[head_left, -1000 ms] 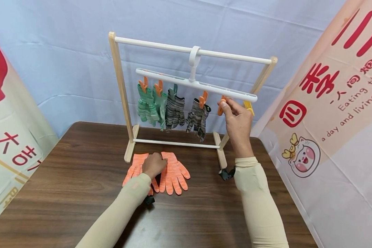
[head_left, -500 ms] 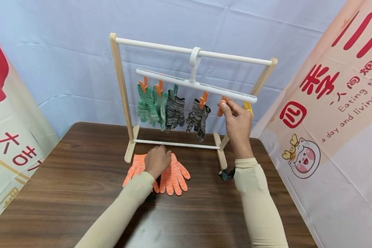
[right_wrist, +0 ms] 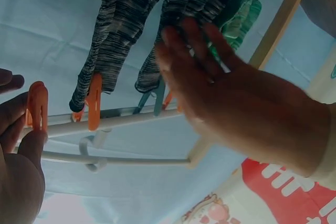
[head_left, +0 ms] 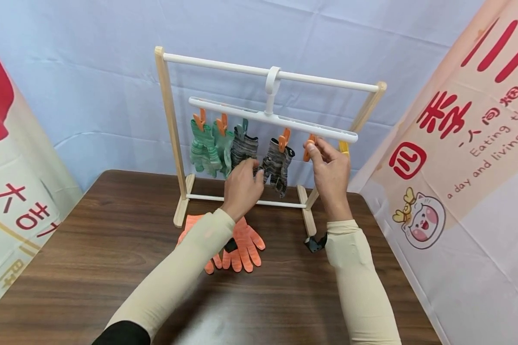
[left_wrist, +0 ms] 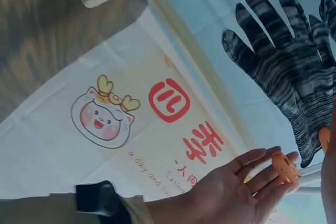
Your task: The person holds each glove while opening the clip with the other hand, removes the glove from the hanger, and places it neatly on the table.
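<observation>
My right hand (head_left: 331,167) pinches an orange clothespin (right_wrist: 37,103) near the right end of the white hanger bar (head_left: 311,127). My left hand (head_left: 243,186) is raised in front of the grey striped gloves (head_left: 276,163). Its fingers are loosely bent and hold nothing in the right wrist view. One grey glove (head_left: 244,146) is partly hidden behind that hand. Two orange gloves (head_left: 247,242) lie on the table, partly covered by the left forearm. Green gloves (head_left: 204,148) hang from orange clothespins at the left.
The hanger hooks over the top rod of a wooden rack (head_left: 168,96) on the brown table (head_left: 112,249). A yellow clothespin (head_left: 344,147) is at the hanger's right end. A pale cloth backdrop (head_left: 112,86) and printed banners (head_left: 449,158) surround the table.
My left hand has risen from the orange gloves up and right to the hanging grey gloves. The right hand has stayed on its clothespin.
</observation>
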Demonstrator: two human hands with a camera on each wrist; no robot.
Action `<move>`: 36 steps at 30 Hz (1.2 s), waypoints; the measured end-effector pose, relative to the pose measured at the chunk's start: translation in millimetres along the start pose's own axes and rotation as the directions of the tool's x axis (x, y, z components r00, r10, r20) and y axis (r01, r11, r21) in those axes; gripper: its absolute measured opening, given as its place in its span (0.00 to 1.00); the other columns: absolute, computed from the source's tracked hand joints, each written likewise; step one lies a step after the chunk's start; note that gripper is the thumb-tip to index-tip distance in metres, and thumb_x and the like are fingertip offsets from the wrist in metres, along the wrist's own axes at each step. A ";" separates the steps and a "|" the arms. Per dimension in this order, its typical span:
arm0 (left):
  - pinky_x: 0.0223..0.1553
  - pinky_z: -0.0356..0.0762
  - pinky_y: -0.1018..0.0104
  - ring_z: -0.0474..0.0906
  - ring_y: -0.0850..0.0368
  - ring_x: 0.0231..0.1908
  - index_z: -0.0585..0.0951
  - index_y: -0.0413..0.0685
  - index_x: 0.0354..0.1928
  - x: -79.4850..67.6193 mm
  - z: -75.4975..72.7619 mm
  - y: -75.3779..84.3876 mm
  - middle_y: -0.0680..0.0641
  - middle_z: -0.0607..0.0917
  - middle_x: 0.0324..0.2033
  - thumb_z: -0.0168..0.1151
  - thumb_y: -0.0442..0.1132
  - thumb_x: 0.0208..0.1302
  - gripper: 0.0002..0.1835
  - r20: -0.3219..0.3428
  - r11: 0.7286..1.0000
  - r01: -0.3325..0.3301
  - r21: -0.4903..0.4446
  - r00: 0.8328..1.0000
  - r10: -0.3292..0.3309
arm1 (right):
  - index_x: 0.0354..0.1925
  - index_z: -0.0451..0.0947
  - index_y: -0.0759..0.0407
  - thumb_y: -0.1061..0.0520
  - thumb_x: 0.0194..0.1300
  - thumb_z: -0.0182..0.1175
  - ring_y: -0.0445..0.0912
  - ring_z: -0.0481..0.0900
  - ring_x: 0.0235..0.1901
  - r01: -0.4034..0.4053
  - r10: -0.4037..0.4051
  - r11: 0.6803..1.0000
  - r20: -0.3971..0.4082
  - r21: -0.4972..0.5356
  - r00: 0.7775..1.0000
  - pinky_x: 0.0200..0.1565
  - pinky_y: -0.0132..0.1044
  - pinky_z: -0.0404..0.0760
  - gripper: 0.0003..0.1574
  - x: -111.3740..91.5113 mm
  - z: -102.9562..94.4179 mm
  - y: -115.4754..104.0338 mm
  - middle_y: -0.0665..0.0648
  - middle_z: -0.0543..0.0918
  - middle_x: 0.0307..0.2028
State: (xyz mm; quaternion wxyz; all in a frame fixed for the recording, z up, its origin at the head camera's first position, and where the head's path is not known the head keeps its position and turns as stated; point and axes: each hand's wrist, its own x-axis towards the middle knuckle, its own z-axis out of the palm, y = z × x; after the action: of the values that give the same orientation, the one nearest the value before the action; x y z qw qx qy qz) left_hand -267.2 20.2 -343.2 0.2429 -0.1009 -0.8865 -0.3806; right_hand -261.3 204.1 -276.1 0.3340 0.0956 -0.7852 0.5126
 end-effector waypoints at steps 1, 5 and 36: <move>0.40 0.74 0.56 0.76 0.54 0.42 0.76 0.50 0.51 2.3 0.1 1.7 0.50 0.79 0.45 0.52 0.45 0.66 0.15 -0.010 1.000 0.001 -0.009 1.000 -0.001 | 0.48 0.81 0.49 0.44 0.60 0.60 0.38 0.81 0.39 0.002 -0.002 1.000 0.000 0.001 1.000 0.34 0.30 0.74 0.19 0.4 0.8 2.5 0.49 0.85 0.38; 0.43 0.73 0.56 0.75 0.54 0.45 0.75 0.49 0.52 10.0 0.7 5.5 0.50 0.78 0.47 0.52 0.45 0.66 0.16 -0.026 1.000 0.010 -0.030 1.000 -0.011 | 0.47 0.81 0.48 0.45 0.60 0.59 0.40 0.81 0.36 -0.014 0.014 1.000 0.015 0.020 1.000 0.32 0.30 0.73 0.19 -0.3 2.5 3.5 0.49 0.85 0.38; 0.41 0.72 0.56 0.76 0.54 0.44 0.72 0.54 0.57 29.9 8.0 20.5 0.50 0.78 0.51 0.51 0.47 0.67 0.18 0.110 0.981 0.130 -0.147 0.987 -0.115 | 0.51 0.77 0.64 0.54 0.62 0.60 0.45 0.79 0.36 -0.075 0.074 0.996 0.030 0.051 0.997 0.38 0.28 0.73 0.22 -7.1 -6.6 -19.1 0.61 0.83 0.41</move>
State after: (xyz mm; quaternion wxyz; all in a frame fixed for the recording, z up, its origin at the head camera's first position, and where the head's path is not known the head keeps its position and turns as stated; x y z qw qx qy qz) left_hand -288.4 40.0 -320.0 0.1654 -0.0836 -0.8703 -0.4564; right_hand -243.7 199.8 -264.7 0.3010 0.0823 -0.7791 0.5437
